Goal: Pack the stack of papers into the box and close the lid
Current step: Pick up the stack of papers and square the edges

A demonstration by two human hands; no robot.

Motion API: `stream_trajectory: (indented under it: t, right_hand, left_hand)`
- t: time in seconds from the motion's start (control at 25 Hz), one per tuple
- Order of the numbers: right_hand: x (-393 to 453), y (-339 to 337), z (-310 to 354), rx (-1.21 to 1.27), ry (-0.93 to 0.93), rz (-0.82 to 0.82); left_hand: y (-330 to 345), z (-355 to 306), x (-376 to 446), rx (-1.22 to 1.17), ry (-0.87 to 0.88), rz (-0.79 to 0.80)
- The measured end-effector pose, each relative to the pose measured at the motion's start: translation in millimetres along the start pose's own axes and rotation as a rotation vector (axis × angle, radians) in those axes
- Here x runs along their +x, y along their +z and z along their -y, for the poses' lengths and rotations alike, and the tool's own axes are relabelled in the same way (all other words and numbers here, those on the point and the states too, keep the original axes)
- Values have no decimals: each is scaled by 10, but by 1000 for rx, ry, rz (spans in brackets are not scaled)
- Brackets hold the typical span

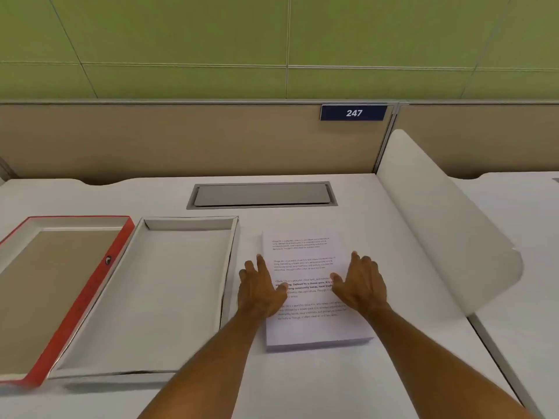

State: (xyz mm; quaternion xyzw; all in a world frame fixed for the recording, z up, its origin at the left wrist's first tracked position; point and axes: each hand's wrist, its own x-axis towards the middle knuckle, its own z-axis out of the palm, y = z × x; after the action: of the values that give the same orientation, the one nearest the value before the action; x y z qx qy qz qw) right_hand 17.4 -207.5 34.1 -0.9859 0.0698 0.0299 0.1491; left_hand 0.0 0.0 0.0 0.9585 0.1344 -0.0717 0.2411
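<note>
You have one view, from the camera on your head, wide-angle and close above the desk point(317, 385). It faces forward and down, toward the partition point(181, 140) and green wall point(181, 31) beyond. Your forearms enter from the bottom edge. Straight lines bow near the frame's sides.

On the counter point(302, 382), the lid point(54, 291) lies far left. The open box point(157, 297) sits just right of it. The stack of papers point(305, 267) lies right of the box. A hatch point(261, 195) sits behind them.
</note>
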Motion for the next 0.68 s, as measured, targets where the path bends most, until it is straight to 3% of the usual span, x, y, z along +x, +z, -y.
stream_trajectory:
  t: [0.28, 0.56, 0.68]
  right_hand:
    - [353, 72, -80, 307, 230, 267]
    - [635, 70, -197, 525, 294, 398]
    - [664, 77, -190, 506, 261, 406]
  left_hand:
    - [-15, -168, 112, -158, -238, 16]
    - [-125, -198, 291, -361, -347, 43]
    - [-113, -152, 322, -462, -369, 62]
